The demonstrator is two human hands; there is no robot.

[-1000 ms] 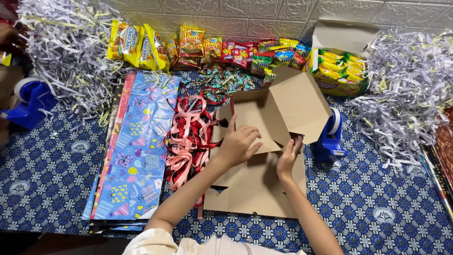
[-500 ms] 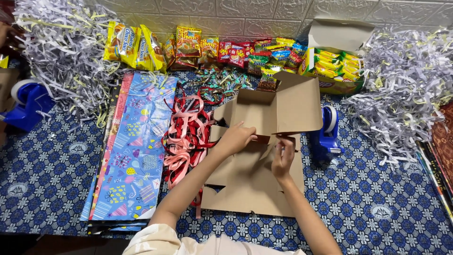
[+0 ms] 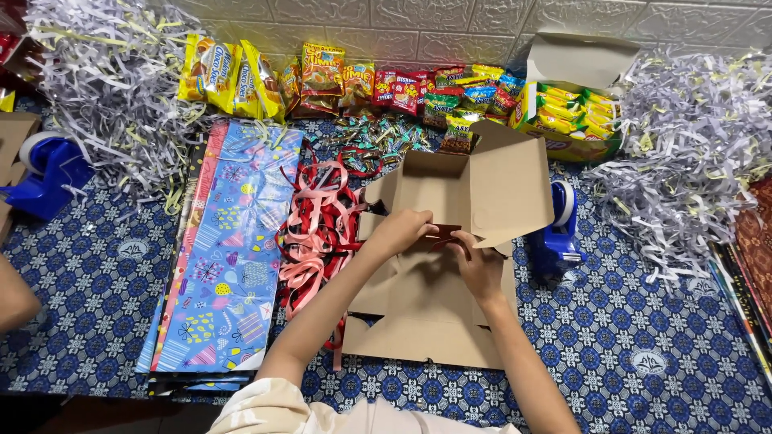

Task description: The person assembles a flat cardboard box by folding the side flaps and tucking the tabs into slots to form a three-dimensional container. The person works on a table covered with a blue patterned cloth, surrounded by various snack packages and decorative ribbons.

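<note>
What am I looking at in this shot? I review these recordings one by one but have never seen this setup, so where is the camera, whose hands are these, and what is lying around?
There is no machine here. The single picture comes from a camera worn on a person's head, looking down at their own two bare hands. The left hand and right hand both grip a flat brown cardboard box that is partly folded up, with its flaps raised. It rests on a blue patterned cloth. Left of the box lie tangled red and pink ribbons and sheets of colourful wrapping paper. A blue tape dispenser stands to its right. Along the wall sit snack packets, with heaps of shredded paper on both sides. Another person's arm shows at the left edge.
</note>
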